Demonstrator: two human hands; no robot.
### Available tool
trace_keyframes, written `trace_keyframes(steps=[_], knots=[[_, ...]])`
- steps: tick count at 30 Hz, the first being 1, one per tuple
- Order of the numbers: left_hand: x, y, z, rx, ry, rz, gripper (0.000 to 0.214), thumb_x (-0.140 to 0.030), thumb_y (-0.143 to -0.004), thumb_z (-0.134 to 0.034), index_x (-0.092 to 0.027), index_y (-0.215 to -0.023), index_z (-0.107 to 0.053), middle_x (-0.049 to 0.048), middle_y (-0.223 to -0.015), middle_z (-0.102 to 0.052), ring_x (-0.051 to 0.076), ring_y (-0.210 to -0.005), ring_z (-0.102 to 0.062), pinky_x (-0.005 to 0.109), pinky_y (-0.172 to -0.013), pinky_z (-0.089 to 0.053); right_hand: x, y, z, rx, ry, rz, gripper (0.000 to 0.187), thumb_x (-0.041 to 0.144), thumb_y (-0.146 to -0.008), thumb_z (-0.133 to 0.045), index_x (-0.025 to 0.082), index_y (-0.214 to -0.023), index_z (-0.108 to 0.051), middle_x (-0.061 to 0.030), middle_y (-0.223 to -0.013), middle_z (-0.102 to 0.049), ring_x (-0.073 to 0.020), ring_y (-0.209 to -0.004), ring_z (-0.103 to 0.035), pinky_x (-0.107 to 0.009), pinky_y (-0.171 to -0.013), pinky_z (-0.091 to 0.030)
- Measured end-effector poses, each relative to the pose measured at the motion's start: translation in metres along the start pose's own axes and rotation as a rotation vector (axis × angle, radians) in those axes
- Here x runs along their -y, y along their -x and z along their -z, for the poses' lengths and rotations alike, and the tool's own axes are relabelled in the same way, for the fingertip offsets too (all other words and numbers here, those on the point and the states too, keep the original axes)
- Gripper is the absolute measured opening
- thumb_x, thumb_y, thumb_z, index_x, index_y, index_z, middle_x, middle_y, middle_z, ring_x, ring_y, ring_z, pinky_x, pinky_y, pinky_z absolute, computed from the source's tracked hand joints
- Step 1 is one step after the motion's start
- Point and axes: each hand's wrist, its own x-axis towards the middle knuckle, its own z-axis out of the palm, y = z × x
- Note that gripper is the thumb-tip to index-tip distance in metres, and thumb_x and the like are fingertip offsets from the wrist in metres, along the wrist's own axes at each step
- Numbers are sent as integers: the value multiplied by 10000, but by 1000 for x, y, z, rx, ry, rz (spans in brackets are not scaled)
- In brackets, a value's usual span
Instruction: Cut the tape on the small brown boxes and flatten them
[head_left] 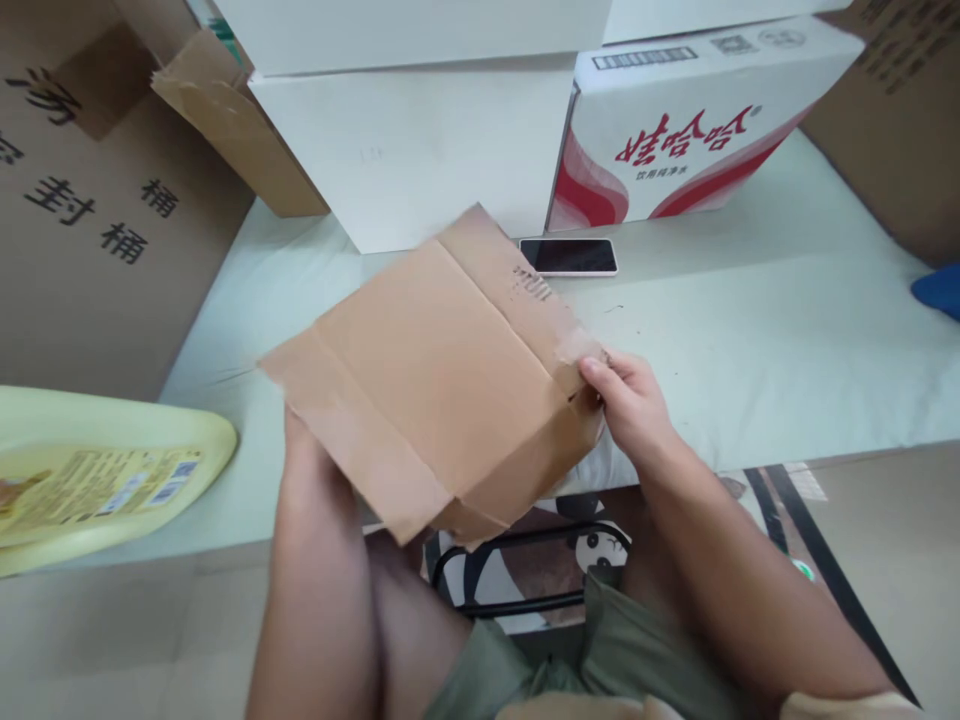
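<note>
A brown cardboard box (pixel 442 360), creased into panels and flaps, is tilted in front of me above the pale green surface. Its right edge is pinched by my right hand (pixel 630 395), the thumb lying on top near a torn, whitish patch. My left hand (pixel 319 455) is behind the lower left flap, so its fingers are hidden and I cannot tell how it touches the cardboard. Some dark print shows on the upper right flap. Just behind that flap lies a phone (pixel 570 256) with a dark screen.
White boxes (pixel 420 150) stand at the back, one with red lettering (pixel 690 140). Large brown cartons flank the pale surface (pixel 750 320), the left one (pixel 90 230) printed. A yellow bottle (pixel 112 475) is at the left front, and a blue object (pixel 937 290) is at the right edge.
</note>
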Motion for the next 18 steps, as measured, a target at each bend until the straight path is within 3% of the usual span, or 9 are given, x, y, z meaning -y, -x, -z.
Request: trace_keyframes(steps=[3, 4, 6, 8, 11, 13, 15, 18], knots=[[-6, 11, -12, 76, 88, -126, 476, -628, -789, -837, -196, -968, -746, 44, -999, -790, 284, -1148, -709, 381, -963, -605, -3, -3, 6, -28, 245, 138, 363, 576, -896, -679, 231, -792, -725, -66, -883, -725, -268, -913, -669, -431, -868, -559], [-8, 14, -14, 117, 126, -175, 528, -651, -694, -896, -217, -960, -755, 30, -990, -806, 288, -1184, -706, 361, -978, -600, -5, -5, 7, -89, 296, 177, 315, 549, -881, -708, 239, -915, -755, -83, -1014, -744, -284, -1018, -667, -454, -943, -551], [-9, 18, -17, 162, 194, -253, 627, -660, -584, -955, -256, -1023, -765, 8, -1035, -826, 282, -1228, -702, 352, -1011, -587, -10, -7, 8, -213, 277, 168, 479, 520, -821, -780, 260, -1218, -713, -105, -1241, -722, -287, -1133, -653, -466, -1000, -546], [-8, 19, -17, 145, 232, -277, 634, -635, -623, -942, -292, -1122, -752, -5, -1090, -829, 276, -1249, -700, 370, -1041, -573, -14, -8, 6, -196, 102, 38, 624, 567, -791, -796, 259, -1311, -643, -101, -1216, -727, -251, -1016, -681, -409, -866, -588], [-7, 17, -15, 95, 245, -248, 582, -545, -701, -909, -298, -1192, -718, -3, -1121, -826, 268, -1250, -702, 349, -981, -584, -15, -3, 1, 58, -155, -202, 596, 677, -734, -819, 222, -1096, -682, -53, -896, -727, -178, -698, -635, -291, -570, -518], [-6, 16, -14, 86, 245, -254, 557, -525, -711, -894, -264, -1170, -715, 15, -1109, -827, 274, -1232, -707, 318, -893, -596, -11, 2, -4, 168, -215, -296, 582, 703, -693, -852, 216, -968, -690, -32, -772, -694, -150, -578, -571, -267, -472, -452], [-8, 14, -16, 81, 262, -294, 461, -509, -785, -819, -241, -1145, -715, 30, -1085, -824, 281, -1214, -710, 319, -888, -594, -4, 8, -6, 173, -245, -313, 566, 699, -686, -867, 223, -945, -701, -33, -747, -699, -156, -548, -570, -286, -456, -469], [-13, 12, -19, 48, 351, -268, 316, -444, -889, -625, -219, -1094, -713, 42, -955, -806, 266, -1064, -741, 348, -916, -586, 12, 10, 2, 52, -302, -267, 558, 669, -665, -896, 223, -947, -714, -51, -762, -728, -195, -589, -637, -327, -484, -539]])
